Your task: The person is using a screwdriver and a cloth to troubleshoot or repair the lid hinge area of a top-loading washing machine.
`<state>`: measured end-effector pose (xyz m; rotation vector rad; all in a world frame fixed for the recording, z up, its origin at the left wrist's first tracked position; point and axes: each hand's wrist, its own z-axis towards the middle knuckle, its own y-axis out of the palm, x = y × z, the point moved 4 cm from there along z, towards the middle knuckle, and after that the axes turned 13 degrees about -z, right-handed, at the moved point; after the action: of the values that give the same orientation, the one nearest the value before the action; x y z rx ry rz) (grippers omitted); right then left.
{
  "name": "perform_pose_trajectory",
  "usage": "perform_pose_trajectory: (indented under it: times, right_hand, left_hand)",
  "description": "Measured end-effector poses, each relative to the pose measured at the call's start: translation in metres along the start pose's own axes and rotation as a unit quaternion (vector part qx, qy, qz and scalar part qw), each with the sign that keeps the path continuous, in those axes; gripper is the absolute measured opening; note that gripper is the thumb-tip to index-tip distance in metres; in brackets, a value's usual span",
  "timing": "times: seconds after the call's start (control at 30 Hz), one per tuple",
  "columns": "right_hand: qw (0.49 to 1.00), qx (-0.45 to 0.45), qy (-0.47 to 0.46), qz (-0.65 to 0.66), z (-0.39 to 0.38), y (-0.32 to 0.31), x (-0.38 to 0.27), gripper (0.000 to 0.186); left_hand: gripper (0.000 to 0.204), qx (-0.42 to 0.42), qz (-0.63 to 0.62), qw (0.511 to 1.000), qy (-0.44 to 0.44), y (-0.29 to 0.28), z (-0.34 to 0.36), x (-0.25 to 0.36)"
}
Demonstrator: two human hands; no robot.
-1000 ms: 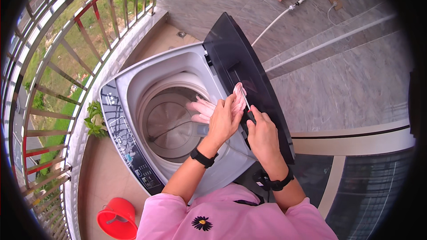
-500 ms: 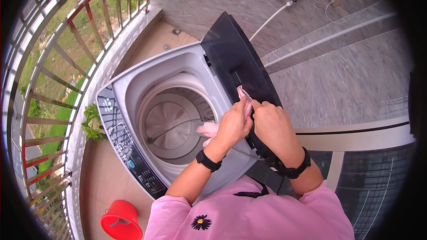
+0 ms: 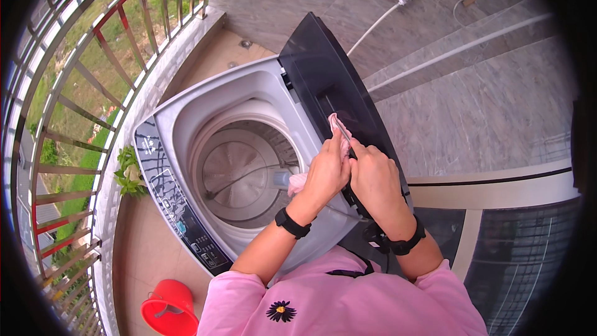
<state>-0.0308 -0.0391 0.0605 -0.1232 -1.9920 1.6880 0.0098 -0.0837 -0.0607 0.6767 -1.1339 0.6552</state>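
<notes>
The hands (image 3: 327, 175) hold crumpled pink cloth (image 3: 298, 184) and a slim, straight metal rod (image 3: 342, 129).

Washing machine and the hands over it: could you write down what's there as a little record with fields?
Machine: washing machine, dark lid open, drum visible
Left hand: left hand holds pink cloth
Right hand: right hand grips a thin-shafted tool; handle mostly hidden
Wrists: black band on each
Clothing: pink shirt with dark flower
Floor: red bucket, lower left
Beyond the control panel: leafy plant, then metal railing
</notes>
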Motion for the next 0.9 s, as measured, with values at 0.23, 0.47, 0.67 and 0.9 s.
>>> perform_pose_trajectory:
  times: [0.23, 0.47, 0.67, 0.9]
  right_hand:
    - [0.996, -0.055, -0.008, -0.063, 0.007, -0.003, -0.006, 0.028]
    - [0.998, -0.061, 0.002, -0.032, -0.008, -0.008, 0.0, 0.03]
    - [0.999, -0.024, 0.041, 0.002, 0.0, -0.001, -0.005, 0.036]
    - [0.997, -0.053, -0.002, -0.051, -0.005, -0.008, -0.002, 0.032]
  left_hand:
    - [0.055, -0.066, 0.028, 0.997, -0.024, 0.003, 0.001, 0.0]
    - [0.055, -0.127, 0.012, 0.986, -0.106, 0.005, -0.007, 0.007]
    - [0.049, -0.04, -0.052, 0.996, -0.059, -0.003, 0.002, 0.001]
    - [0.043, -0.079, 0.007, 0.997, -0.011, 0.009, -0.007, -0.002]
